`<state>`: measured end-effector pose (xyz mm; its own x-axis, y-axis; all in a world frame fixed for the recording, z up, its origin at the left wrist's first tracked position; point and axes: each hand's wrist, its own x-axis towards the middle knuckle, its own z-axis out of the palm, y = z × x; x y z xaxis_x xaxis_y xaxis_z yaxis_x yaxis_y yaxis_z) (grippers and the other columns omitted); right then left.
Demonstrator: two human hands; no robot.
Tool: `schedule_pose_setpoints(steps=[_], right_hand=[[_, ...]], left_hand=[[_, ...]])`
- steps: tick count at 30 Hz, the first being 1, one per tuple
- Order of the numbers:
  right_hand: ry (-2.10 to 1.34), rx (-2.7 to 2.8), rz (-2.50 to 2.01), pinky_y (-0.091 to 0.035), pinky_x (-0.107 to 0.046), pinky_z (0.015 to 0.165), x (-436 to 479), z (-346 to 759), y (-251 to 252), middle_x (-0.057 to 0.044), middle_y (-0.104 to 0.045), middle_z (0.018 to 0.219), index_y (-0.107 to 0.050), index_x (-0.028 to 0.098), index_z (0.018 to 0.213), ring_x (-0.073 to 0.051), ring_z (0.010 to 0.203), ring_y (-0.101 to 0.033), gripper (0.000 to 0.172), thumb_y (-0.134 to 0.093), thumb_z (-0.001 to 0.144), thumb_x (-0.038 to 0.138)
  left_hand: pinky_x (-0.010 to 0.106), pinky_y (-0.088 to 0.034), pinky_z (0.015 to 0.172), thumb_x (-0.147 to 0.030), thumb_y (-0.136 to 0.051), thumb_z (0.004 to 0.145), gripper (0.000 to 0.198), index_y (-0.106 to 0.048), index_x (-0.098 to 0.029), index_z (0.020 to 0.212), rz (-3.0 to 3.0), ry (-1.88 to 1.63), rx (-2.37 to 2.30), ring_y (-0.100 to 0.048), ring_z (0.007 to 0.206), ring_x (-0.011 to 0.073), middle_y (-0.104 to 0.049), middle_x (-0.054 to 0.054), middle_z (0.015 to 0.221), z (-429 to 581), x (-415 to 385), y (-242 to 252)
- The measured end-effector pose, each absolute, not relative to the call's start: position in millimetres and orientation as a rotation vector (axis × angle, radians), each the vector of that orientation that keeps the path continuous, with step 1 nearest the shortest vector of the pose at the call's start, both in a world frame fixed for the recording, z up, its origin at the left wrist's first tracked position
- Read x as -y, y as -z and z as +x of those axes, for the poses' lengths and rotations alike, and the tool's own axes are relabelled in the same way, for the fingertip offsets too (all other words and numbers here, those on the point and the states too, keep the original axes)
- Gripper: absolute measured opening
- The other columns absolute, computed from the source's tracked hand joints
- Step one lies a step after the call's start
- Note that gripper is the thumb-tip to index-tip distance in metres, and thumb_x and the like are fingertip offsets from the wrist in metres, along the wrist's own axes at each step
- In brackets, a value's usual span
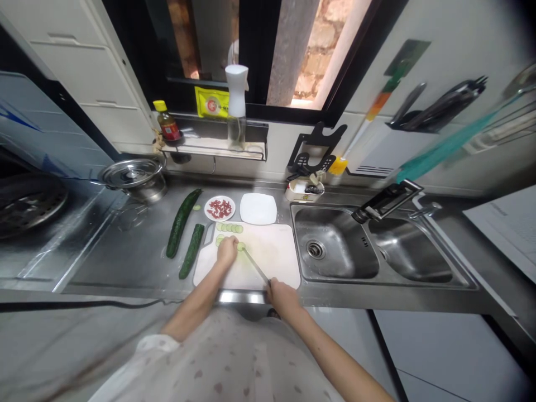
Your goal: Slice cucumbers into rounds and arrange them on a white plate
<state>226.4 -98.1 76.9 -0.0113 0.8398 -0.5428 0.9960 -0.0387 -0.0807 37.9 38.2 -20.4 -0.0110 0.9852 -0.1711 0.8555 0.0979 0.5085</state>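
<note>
Grey stainless-steel surface [117, 273]: right grip [283, 296] is clenched on slim silver metal knife [256, 265], blade angling forward-left from it to pale-green round cucumber piece [241, 246] on white rectangular board [272, 245], beside nearer left grip [227, 251], curled, can't tell what's inside.

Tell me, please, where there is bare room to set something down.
Bare: the cutting board between knife and sink; steel counter left of the cucumbers, toward its front edge. Crowded: around the left hand and cucumber slices, and behind the board, where two white plates sit.
</note>
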Motion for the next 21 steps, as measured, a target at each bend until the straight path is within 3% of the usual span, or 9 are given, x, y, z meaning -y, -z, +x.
schedule_pose_setpoints(steps=[21], right_hand=[[0.668, -1.983, 1.949, -0.046, -0.031, 0.074, 83.0, 215.8, -68.0, -0.016, -0.07, 0.097, -0.059, 0.014, 0.109, -0.024, 0.095, -0.067, 0.031, -0.032, 0.097, 0.023]], left_hand=[[0.029, -0.041, 0.082, -0.014, -0.047, 0.086, 0.022, -0.066, -0.018, 0.096, 1.8, -0.349, -1.913, -0.059, 0.092, 0.0211, -0.066, 0.01, 0.097, 38.4, -38.1, 21.2]])
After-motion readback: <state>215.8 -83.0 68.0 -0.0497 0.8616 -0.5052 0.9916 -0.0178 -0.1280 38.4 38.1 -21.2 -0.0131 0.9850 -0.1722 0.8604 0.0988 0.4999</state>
